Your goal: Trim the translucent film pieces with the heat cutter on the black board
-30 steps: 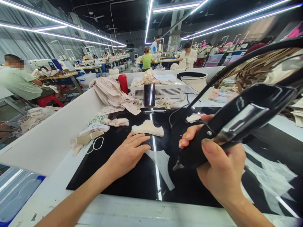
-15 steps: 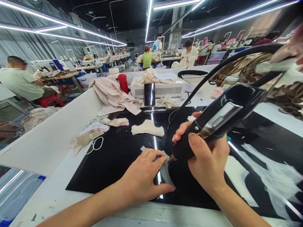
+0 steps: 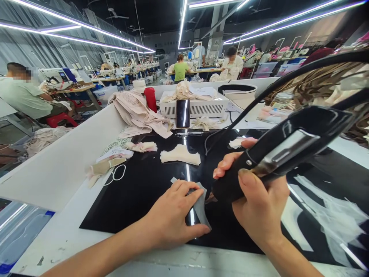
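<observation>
My left hand (image 3: 177, 215) lies with fingers spread on a thin grey translucent piece (image 3: 204, 204), pressing it against the glossy black mat (image 3: 129, 204). The piece has a curved right edge. My right hand (image 3: 259, 196) is wrapped around a bulky black corded hand tool (image 3: 285, 142) with a silver lever on its side. The tool's small copper-coloured tip (image 3: 211, 197) points down and left, just right of the grey piece and apart from its edge. Beyond my hands a cream stack of cut fabric (image 3: 180, 154) lies on the mat.
Sheer white scraps (image 3: 331, 215) and a cream fabric piece (image 3: 295, 221) lie at right. Behind the mat are a pen (image 3: 189, 134), a phone (image 3: 183, 113) and a vented white box (image 3: 198, 105). Beige fabric (image 3: 138, 111) hangs at left. The black cable (image 3: 248, 109) arches over the table.
My right hand has moved the corded hand tool to the right, so its tip has drawn away from the grey piece's edge. My left hand has stayed almost in place.
</observation>
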`<state>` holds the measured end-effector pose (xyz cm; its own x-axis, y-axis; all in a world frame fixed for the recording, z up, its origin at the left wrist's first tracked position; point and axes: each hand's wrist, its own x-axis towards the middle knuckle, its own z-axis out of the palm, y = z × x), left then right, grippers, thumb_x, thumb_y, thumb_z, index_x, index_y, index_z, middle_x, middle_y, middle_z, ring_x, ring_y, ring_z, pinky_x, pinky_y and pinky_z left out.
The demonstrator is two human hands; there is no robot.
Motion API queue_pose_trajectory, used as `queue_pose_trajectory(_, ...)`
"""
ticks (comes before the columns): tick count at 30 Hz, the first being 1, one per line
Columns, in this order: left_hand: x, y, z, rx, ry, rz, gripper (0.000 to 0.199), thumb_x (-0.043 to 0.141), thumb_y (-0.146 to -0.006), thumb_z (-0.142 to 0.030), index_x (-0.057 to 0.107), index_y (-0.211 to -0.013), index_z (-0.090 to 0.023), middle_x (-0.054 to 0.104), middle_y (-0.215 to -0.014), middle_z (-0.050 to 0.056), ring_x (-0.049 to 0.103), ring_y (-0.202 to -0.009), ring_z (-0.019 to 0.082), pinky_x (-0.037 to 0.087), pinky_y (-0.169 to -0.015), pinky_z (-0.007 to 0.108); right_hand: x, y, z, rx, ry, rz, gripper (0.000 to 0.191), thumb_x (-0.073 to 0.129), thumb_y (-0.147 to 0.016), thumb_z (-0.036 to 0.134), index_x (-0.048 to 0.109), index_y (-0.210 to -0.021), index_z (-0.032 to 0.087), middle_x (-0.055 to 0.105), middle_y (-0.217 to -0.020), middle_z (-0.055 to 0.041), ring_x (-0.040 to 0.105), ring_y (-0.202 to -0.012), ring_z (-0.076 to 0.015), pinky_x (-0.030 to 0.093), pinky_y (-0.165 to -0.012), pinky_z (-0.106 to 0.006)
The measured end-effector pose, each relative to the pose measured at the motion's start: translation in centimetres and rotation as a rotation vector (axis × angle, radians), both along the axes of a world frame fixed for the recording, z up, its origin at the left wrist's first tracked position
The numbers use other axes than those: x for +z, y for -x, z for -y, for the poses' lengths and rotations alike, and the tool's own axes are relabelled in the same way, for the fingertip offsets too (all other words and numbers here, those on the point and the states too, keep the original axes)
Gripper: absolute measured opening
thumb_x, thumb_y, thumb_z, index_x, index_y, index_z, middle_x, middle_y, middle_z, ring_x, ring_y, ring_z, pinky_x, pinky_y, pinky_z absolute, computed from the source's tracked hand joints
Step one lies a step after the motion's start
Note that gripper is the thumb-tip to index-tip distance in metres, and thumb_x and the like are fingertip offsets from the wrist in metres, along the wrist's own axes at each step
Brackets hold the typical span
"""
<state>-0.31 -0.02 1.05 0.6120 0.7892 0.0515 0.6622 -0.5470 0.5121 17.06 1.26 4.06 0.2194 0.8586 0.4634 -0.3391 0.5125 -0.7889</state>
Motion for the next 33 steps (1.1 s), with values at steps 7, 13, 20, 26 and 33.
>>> queue_pose_trajectory(7, 0.1, 0.1, 0.0, -0.010, -0.003, -0.004, 0.071, 0.081, -0.082, -0.046, 0.054, -0.143, -0.022, 0.053, -0.148, 0.011, 0.050, -0.136, 0.033, 0.035, -0.122, 0.056, 0.1, 0.2, 0.7, 0.032, 0.012, -0.004, 0.040, 0.081, -0.085, 0.035, 0.060, -0.119, 0.030, 0.070, -0.082, 0.0041, 0.066, -0.067, -0.0151, 0.057, -0.061, -0.029)
queue_pose_trajectory(13, -0.1, 0.2, 0.0, -0.003, 0.004, -0.027, 0.073, 0.080, -0.082, -0.046, 0.053, -0.145, -0.019, 0.051, -0.150, 0.011, 0.049, -0.136, 0.033, 0.036, -0.122, 0.054, 0.4, 0.1, 0.5, 0.012, 0.022, 0.006, 0.039, 0.080, -0.086, 0.035, 0.060, -0.119, 0.030, 0.070, -0.082, 0.0037, 0.065, -0.067, -0.0156, 0.056, -0.059, -0.029)
queue_pose_trajectory(20, -0.2, 0.2, -0.1, -0.006, -0.010, 0.010, 0.073, 0.081, -0.082, -0.047, 0.054, -0.145, -0.021, 0.054, -0.147, 0.011, 0.049, -0.136, 0.033, 0.039, -0.120, 0.053, 0.3, 0.1, 0.9, 0.011, 0.023, -0.010, 0.045, 0.084, -0.081, 0.041, 0.061, -0.119, 0.030, 0.070, -0.081, 0.0040, 0.064, -0.066, -0.0158, 0.055, -0.061, -0.030)
queue_pose_trajectory(26, -0.3, 0.2, -0.2, -0.015, -0.020, 0.021, 0.072, 0.081, -0.081, -0.046, 0.055, -0.144, -0.022, 0.053, -0.147, 0.011, 0.050, -0.135, 0.033, 0.042, -0.117, 0.052, 0.3, 0.3, 0.9, 0.004, 0.035, -0.001, 0.038, 0.081, -0.085, 0.036, 0.061, -0.117, 0.031, 0.070, -0.082, 0.0041, 0.065, -0.067, -0.0158, 0.057, -0.061, -0.030)
queue_pose_trajectory(33, -0.1, 0.2, -0.2, -0.023, -0.004, 0.018, 0.078, 0.081, -0.082, -0.045, 0.050, -0.150, -0.024, 0.052, -0.149, 0.011, 0.049, -0.136, 0.032, 0.037, -0.121, 0.053, 0.5, -0.5, 2.0, 0.008, 0.030, 0.011, 0.042, 0.082, -0.083, 0.043, 0.063, -0.118, 0.030, 0.068, -0.081, 0.0029, 0.063, -0.068, -0.0167, 0.055, -0.063, -0.031)
